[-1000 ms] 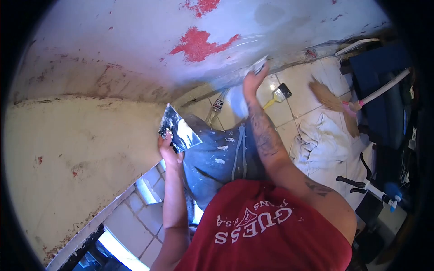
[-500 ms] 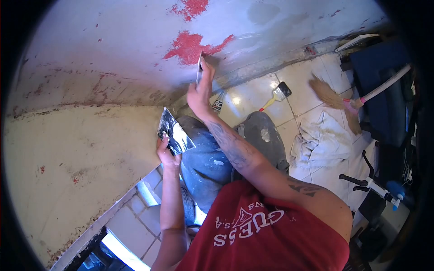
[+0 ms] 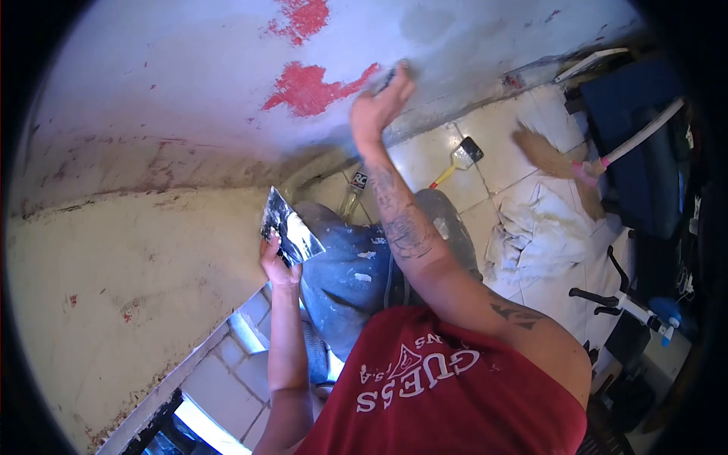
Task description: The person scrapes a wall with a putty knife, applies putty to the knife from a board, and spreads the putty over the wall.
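Note:
My right hand presses a putty knife flat against the grey-white wall, just right of a red paint patch; the blade is mostly hidden behind my fingers. My left hand grips a wide metal plaster blade smeared with white filler, held near the cream lower wall above my knees in paint-spotted jeans.
On the tiled floor lie a paintbrush with a yellow handle, a tube, a crumpled white cloth and a broom. Dark furniture and a white-framed stand crowd the right side.
My right hand swept the putty knife along the wall, from the far right to beside the red patch, then back right a little. My left hand stayed almost still.

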### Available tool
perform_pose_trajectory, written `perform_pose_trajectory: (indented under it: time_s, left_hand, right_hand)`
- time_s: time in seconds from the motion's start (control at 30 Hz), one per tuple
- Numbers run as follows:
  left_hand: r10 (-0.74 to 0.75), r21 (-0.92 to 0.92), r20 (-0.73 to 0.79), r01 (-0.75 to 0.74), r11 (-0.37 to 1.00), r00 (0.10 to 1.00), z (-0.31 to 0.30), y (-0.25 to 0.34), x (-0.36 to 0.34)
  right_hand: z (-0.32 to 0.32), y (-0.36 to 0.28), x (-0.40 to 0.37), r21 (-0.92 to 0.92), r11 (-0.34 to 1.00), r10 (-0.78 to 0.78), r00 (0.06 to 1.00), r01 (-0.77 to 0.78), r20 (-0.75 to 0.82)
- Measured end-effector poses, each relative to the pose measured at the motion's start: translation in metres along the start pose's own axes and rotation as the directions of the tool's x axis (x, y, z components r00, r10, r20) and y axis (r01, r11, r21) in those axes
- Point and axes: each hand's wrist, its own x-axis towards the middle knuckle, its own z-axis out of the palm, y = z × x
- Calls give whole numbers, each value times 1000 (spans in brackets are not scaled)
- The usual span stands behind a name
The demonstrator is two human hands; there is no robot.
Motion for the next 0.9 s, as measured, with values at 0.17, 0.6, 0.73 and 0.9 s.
perform_pose_trajectory:
  time_s: [0.17,0.6,0.73,0.9]
  left_hand:
    - [-12,7,-5,12,1000,1000,0,-1,1]
    - [-10,-4,-14,10,1000,1000,9,2,-3]
    - [26,16,-39,-26,1000,999,11,2,-4]
    - [-12,-18,-30,12,1000,999,2,0,-2]
  right_hand:
    - [-20,-13,-55,149,962,-259,935,228,243]
    - [1,55,6,-72,997,-16,998,12,-57]
    - [26,13,-71,-94,988,-115,992,119,49]
    - [1,18,-114,209,970,-190,924,124,331]
